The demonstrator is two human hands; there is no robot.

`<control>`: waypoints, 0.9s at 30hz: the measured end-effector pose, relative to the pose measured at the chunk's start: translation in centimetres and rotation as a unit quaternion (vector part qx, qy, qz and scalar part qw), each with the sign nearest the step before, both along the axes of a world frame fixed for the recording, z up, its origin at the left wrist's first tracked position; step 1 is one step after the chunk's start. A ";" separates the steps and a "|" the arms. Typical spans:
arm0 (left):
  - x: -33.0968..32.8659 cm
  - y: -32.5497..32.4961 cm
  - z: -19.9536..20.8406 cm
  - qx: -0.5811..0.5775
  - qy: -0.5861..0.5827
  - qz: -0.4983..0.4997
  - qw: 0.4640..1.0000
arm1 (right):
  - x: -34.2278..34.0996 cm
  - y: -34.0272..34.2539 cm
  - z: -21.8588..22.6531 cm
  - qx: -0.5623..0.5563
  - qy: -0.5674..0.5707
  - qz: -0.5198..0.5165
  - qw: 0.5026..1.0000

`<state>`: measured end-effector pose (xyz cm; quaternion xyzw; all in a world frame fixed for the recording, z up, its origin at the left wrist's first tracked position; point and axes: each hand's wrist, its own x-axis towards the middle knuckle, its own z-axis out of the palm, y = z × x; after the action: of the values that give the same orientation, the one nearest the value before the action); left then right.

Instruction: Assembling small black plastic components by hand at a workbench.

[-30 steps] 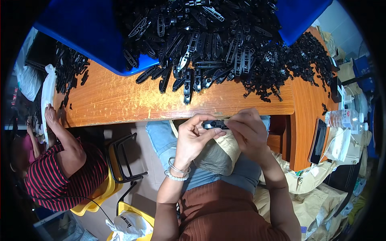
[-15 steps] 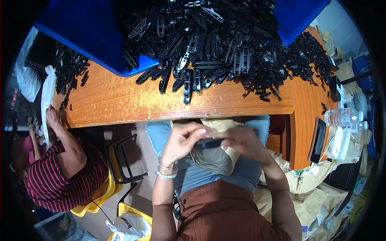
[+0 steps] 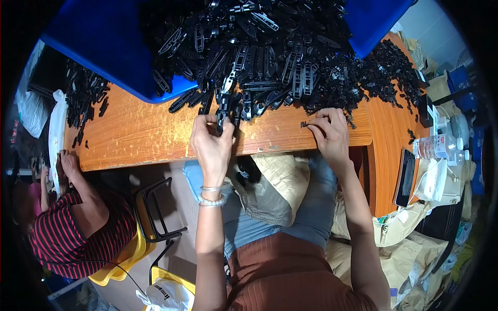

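Note:
My left hand point(image 3: 211, 145) is at the table's front edge, thumb and fingers closed on a long black plastic part point(image 3: 223, 106) at the near side of a heap of similar parts point(image 3: 259, 57). To the right, my right hand point(image 3: 333, 136) rests over the tabletop with its fingertips pinched at a small black plastic clip point(image 3: 304, 124). This lies just short of a spread of small black clips point(image 3: 347, 78). Between my thighs an open paper sack point(image 3: 282, 179) holds something black, only partly visible.
A tipped blue bin point(image 3: 104, 57) backs the heap on the wooden table point(image 3: 140, 129). At right are a phone point(image 3: 406, 176) and plastic bottles point(image 3: 436, 147). A person in a striped top point(image 3: 78, 233) works at left near a black-framed chair point(image 3: 155, 210).
My hands were together over my lap with a blurred dark piece between them. They have parted and moved forward onto the table, left to the long parts, right to the small clips.

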<state>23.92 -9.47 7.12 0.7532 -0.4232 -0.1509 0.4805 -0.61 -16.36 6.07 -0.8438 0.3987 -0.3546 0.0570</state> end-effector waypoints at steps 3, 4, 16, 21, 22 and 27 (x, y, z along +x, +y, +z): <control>-1.5 1.9 -0.6 -0.101 0.272 -0.072 0.954 | 0.6 0.8 -0.1 0.061 -0.103 0.025 0.993; -1.8 2.4 -0.6 -0.099 0.293 -0.106 0.945 | 1.2 1.3 -0.2 0.135 -0.200 0.033 0.970; -5.3 4.9 0.5 -0.068 0.436 -0.305 0.844 | 4.9 6.7 2.8 0.368 -0.416 0.150 0.818; -5.8 5.5 0.9 -0.090 0.439 -0.245 0.860 | 5.0 6.8 2.4 0.246 -0.342 0.091 0.903; -5.8 5.6 1.0 -0.078 0.443 -0.234 0.862 | 5.0 6.8 2.5 0.246 -0.341 0.091 0.903; -5.0 5.7 1.6 -0.044 0.428 -0.228 0.874 | 4.6 7.0 2.6 0.238 -0.288 0.099 0.922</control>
<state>18.87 -3.72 8.72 0.4758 -0.3426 -0.5452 0.5992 3.94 -9.36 8.69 -0.7018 0.3519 -0.4698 0.4037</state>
